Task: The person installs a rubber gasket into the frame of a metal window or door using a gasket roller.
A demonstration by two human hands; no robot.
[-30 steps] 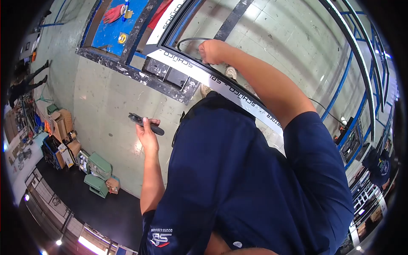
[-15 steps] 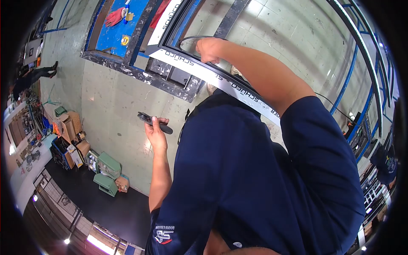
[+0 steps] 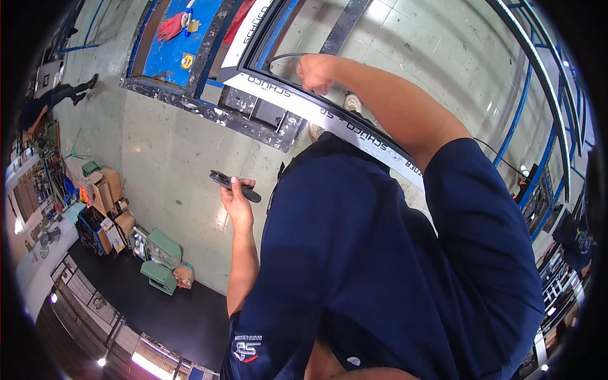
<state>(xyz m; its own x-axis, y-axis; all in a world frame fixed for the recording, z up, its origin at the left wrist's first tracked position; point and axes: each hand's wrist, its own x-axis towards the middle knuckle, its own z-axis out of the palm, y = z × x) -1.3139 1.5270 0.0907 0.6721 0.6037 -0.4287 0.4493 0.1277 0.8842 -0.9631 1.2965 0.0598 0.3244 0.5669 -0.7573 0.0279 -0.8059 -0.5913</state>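
Observation:
My right hand (image 3: pixel 316 73) is closed in a fist on a thin black rubber gasket (image 3: pixel 284 56), low over the inner edge of a window frame. The gasket loops from my fist to the frame's corner. White film printed SCHÜCO covers the frame (image 3: pixel 305 109), which rests across a worktable in front of my body. Down at the left, away from the frame, my left hand (image 3: pixel 237 193) grips a black hand tool (image 3: pixel 243 189) with a rounded head, thumb laid along it. My fingers and palm hide part of the tool.
The paint-spattered steel worktable (image 3: pixel 209 109) has a blue top holding a red glove (image 3: pixel 171 28) and a yellow tape roll (image 3: pixel 187 61). Green bins (image 3: pixel 163 247) and cardboard boxes (image 3: pixel 106 190) stand lower left. A person (image 3: pixel 57 101) is at far left. Blue racking (image 3: pixel 514 117) stands right.
My right fist has shifted slightly right along the frame, with the gasket still in it. My left hand and the tool have moved slightly right and down. The far person's legs have moved.

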